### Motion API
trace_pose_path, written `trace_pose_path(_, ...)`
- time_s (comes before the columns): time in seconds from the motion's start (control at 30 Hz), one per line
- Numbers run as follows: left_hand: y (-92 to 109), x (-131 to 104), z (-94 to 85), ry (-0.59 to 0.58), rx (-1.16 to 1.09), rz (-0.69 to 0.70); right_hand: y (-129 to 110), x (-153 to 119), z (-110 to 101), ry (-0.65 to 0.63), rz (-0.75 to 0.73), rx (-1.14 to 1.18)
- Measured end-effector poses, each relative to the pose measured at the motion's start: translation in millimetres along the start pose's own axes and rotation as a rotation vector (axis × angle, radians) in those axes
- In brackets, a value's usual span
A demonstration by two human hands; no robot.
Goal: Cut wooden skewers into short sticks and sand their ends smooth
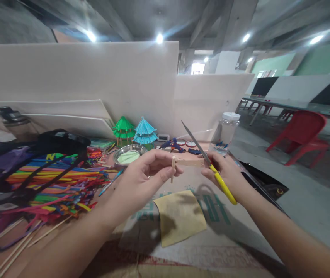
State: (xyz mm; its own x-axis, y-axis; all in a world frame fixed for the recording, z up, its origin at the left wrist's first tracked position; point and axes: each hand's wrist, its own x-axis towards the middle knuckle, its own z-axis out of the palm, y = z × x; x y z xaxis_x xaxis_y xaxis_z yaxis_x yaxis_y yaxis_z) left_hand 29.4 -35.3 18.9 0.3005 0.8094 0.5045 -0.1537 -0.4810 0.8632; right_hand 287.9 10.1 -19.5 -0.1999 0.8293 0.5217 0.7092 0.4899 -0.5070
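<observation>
Between the thumb and fingers of my left hand is a short wooden stick, held roughly upright. A narrow tan strip stretches from the stick to the fingertips of my right hand; it looks like paper or tape. Yellow-handled scissors also rest in my right hand, their blades pointing up and to the left. Below both hands, a yellow sheet of paper lies on the printed cardboard.
Colourful pipe cleaners and a black bag cover the left side. Behind stand green and blue paper pagodas, a metal bowl, a glue gun and a clear bottle. White boards rise at the back.
</observation>
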Motion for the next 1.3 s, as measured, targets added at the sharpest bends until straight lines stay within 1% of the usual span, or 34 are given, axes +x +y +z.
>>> trace_pose_path(0.13, -2, -4, -0.3, 0.007, 0.059, 0.005, -4, -1, 0, 0.008, 0.018, 0.009)
trace_pose_path(0.3, -5, -1, -5.2, 0.07, 0.131, -0.013, -6, 0, -1, -0.01, 0.052, -0.003)
trace_pose_path(0.43, -10, 7, -9.1, 0.107, 0.079, -0.058, -6, 0, -2, -0.029, 0.054, 0.026)
trace_pose_path(0.5, -14, 12, -10.8, 0.082, 0.015, -0.093, -7, -1, -2, -0.048, 0.046, 0.08)
trace_pose_path(0.57, -18, 15, -12.7, 0.004, -0.031, -0.125, -7, -1, -2, -0.059, 0.035, 0.118)
trace_pose_path(0.63, -22, 17, -14.4, -0.085, -0.021, -0.142, -9, -2, -3, -0.056, 0.025, 0.12)
trace_pose_path(0.7, -25, 18, -15.1, -0.127, 0.051, -0.123, -12, -2, -5, -0.047, 0.01, 0.104)
trace_pose_path(0.73, -26, 18, -15.0, -0.119, 0.098, -0.104, -13, -2, -6, -0.044, 0.001, 0.098)
trace_pose_path(0.9, -25, 11, -12.1, 0.003, 0.284, -0.004, -29, -7, -12, -0.073, -0.048, 0.059)
trace_pose_path(1.0, -23, 7, -12.2, 0.037, 0.355, 0.071, -37, -11, -15, -0.069, -0.115, 0.015)
trace_pose_path(1.13, -19, 4, -12.2, 0.006, 0.38, 0.132, -41, -16, -15, -0.068, -0.23, 0.0)
trace_pose_path(1.23, -16, 3, -10.4, -0.016, 0.455, 0.165, -40, -17, -13, -0.046, -0.302, -0.018)
trace_pose_path(1.3, -14, 2, -9.4, -0.032, 0.494, 0.206, -40, -18, -12, -0.049, -0.322, -0.029)
